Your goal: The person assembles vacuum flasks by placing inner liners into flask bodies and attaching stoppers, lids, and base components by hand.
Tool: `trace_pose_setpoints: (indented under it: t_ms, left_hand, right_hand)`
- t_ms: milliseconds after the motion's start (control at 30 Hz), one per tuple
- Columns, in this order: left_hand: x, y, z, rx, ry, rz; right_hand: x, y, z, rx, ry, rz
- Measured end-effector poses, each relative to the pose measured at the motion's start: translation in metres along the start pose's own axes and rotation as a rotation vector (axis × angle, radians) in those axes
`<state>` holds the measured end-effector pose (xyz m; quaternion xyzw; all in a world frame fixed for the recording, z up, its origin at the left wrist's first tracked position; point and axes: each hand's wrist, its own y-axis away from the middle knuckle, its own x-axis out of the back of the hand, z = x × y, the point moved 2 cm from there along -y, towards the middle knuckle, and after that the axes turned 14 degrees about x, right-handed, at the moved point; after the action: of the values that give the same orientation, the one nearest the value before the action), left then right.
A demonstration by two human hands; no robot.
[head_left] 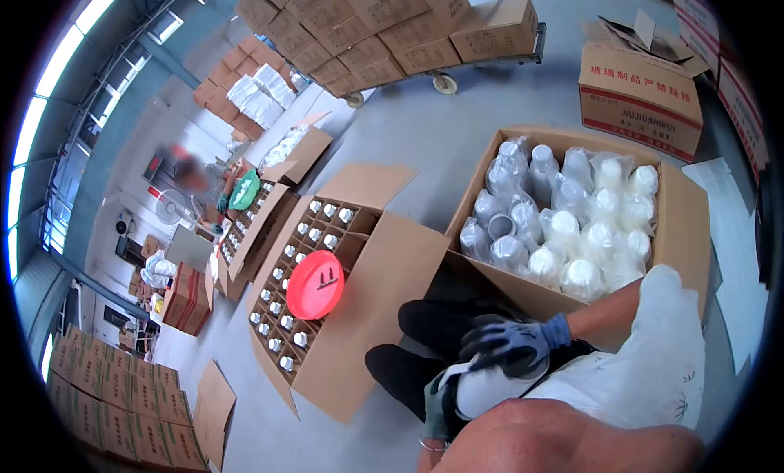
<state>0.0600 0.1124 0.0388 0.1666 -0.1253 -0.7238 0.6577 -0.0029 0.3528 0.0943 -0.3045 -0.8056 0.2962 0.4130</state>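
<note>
Well, you have the smooth white piece (483,393), probably a bottle, low in front of your body, between your right hand (508,349) and left hand (437,408). Your right fingers lie close together, bent over it; your left hand is at its far end, largely hidden, so I can't tell whether either hand pinches it. It looks stiff and perhaps slippery, fairly light if empty; cradle it around the broad body rather than by one end. Treat it as fragile (the printed carton (641,97) nearby warns of glass). Beside your right arm (608,318), the open carton (686,232) holds wrapped bottles (603,235); ahead, the red dish (302,292) rests on the divided carton (371,297).
</note>
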Motion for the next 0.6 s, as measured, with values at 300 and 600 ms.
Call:
trace_pose_setpoints:
  t_ms: [300, 600]
  left_hand:
    - [-0.011, -0.005, 0.022, -0.062, -0.053, -0.02]
    - [-0.034, -0.009, 0.137, -0.944, -1.042, 0.165]
  right_hand:
    - [0.003, 0.028, 0.054, -0.301, -0.045, 0.408]
    - [0.026, -0.01, 0.076, -0.351, -0.575, 0.246]
